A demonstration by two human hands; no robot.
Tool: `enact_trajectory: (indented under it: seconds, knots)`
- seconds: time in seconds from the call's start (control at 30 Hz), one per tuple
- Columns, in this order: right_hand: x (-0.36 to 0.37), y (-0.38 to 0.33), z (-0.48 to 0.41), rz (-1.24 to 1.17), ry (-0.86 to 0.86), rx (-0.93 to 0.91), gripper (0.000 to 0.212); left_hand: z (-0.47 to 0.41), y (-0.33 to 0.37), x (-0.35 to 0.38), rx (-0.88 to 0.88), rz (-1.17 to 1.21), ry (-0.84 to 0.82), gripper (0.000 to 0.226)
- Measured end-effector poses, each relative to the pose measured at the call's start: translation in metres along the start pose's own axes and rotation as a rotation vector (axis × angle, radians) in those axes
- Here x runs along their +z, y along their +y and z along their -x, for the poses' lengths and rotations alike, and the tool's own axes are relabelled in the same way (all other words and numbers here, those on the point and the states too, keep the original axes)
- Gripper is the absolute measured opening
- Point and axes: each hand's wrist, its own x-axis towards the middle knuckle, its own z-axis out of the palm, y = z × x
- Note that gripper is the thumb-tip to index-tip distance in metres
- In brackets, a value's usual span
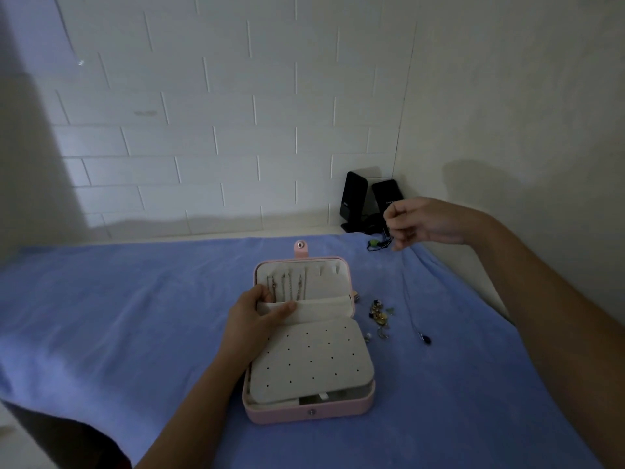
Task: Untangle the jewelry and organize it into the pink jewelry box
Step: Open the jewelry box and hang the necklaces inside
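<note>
pink jewelry box [309,409] lies open on the blue cloth [135,316], chains hung in its lid | left hand [252,319] pinches the lid's pocket flap with its fingers [287,308] | right hand [417,223] raised, pinching a thin necklace [411,306] whose pendant rests right of the box | loose jewelry pile [380,316] just beside the box
</note>
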Motion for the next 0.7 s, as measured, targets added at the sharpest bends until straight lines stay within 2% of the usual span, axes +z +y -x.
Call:
enact_trajectory:
  seconds: [0.13,0.3,0.37,0.7]
  knots:
    - [0.007,-0.009,0.003,0.079,-0.006,-0.032,0.009,0.001,0.002,0.000,-0.005,0.015,-0.007,0.039]
    - [0.015,-0.027,0.003,0.517,0.069,-0.102,0.009,0.000,0.002,0.000,-0.007,-0.017,0.005,0.039]
    - [0.019,-0.037,0.003,0.613,0.070,-0.128,0.005,0.000,0.002,0.000,-0.010,-0.020,-0.002,0.039]
    - [0.030,-0.093,0.008,0.701,0.152,-0.288,0.008,0.001,0.001,-0.001,0.003,-0.031,0.014,0.038]
